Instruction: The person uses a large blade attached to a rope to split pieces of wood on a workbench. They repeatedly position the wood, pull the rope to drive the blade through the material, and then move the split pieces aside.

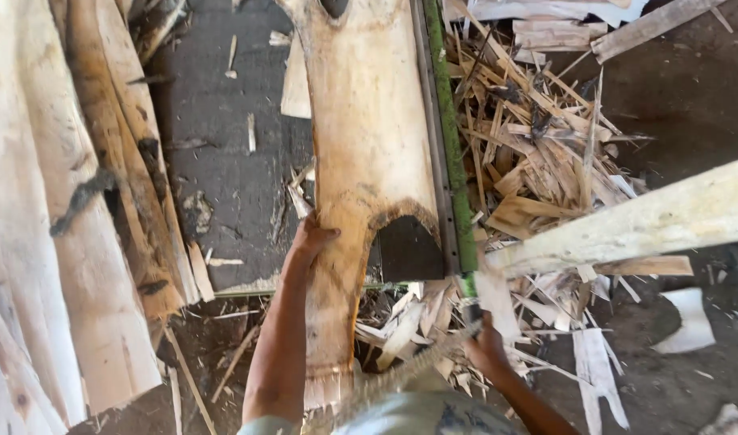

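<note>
Pale veneer sheet (369,153) is getting steadied by the left hand (308,242) gripping its edge, so keep it flush to the green guide rail (449,137) while the right hand (488,348) is, I think, clenching a rope (409,372).

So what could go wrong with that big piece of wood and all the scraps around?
The left hand grips the rough, ragged edge of the wood slab, so splinters seem likely. The right hand works low among the sharp wood scraps, which could jab it. Loose offcuts underfoot might also cause a slip.
</note>
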